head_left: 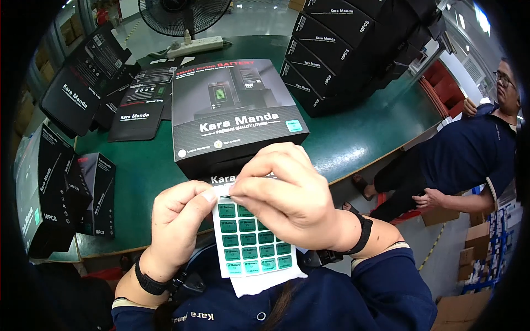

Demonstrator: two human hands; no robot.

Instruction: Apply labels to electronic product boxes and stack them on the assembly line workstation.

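A white sheet of green rectangular stickers (238, 259) hangs in front of my chest, its lower end loose and showing a white backing strip. My left hand (178, 220) pinches the sheet's top left corner between thumb and fingers. Right beside it, my right hand (292, 198) has its fingertips closed on the top edge, and its curled fingers cover the sheet's upper right part. Whether a single sticker is lifted there cannot be made out. Just beyond both hands lies a large black and grey carton (232, 118) with a small light-blue sticker on its top right corner.
Stacked black cartons (331, 49) rise at the back right of the green table (138, 187). More black boxes (99, 187) and flat carton pieces (141, 102) are at the left. A power strip (199, 47) and a fan (185, 16) stand behind. Another person (458, 160) sits at right.
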